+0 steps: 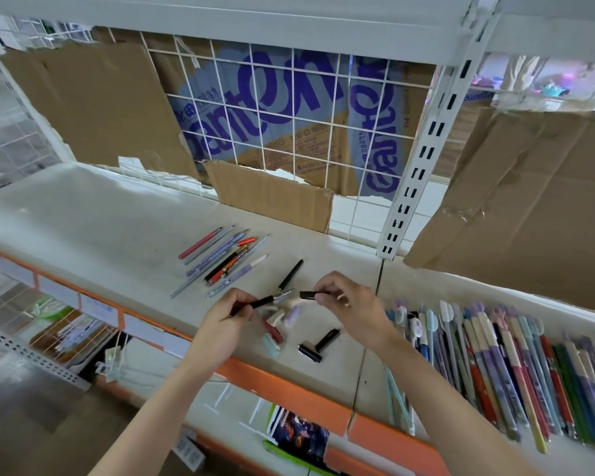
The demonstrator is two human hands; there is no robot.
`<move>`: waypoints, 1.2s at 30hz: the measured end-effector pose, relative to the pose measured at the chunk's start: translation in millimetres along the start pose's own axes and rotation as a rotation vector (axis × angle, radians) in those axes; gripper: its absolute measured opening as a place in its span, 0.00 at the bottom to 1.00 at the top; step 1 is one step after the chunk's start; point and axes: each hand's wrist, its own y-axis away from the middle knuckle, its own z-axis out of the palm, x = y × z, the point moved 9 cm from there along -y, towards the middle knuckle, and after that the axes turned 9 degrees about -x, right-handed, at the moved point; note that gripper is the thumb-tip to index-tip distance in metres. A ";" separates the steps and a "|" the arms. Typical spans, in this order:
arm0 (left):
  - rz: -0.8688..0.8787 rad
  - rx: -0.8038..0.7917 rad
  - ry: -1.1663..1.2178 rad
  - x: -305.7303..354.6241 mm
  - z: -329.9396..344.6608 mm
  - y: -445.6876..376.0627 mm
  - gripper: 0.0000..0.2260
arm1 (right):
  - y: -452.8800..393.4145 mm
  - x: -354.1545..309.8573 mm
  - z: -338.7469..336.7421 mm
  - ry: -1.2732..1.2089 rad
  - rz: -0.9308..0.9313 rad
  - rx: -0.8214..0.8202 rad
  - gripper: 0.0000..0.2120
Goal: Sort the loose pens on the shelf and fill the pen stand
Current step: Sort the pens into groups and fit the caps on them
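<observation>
Head view: left hand point(232, 312) pinching a black pen point(267, 300) by its rear barrel, just above the shelf point(93, 228) near its front edge. Right hand point(344, 297) pinching a black cap point(308, 295) just apart from the nib. Hands close together, not touching.

Could go wrong: cap meeting the nib off-line, jamming or smearing ink; thin pinch slipping, dropping pen or cap among the loose caps point(275, 329) beneath, or over the orange lip.

Long axis nearly level, running left to right, rising slightly rightward; nib pointing right at the cap mouth. Sorted pens point(220, 261) lying well behind, slanted up-right. More pens point(495, 365) packed at right. No pen stand visible.
</observation>
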 end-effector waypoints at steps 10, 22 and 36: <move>0.071 -0.069 -0.016 8.8 8.0 0.4 0.08 | 9.5 -9.3 -13.1 -0.107 -0.035 0.029 0.05; 0.434 -0.006 -0.362 56.6 14.8 10.5 0.06 | 15.2 23.9 15.2 -0.725 0.200 0.012 0.11; 0.040 0.055 -0.133 6.9 -11.9 0.4 0.10 | 17.3 6.1 34.3 0.411 -0.098 -0.057 0.10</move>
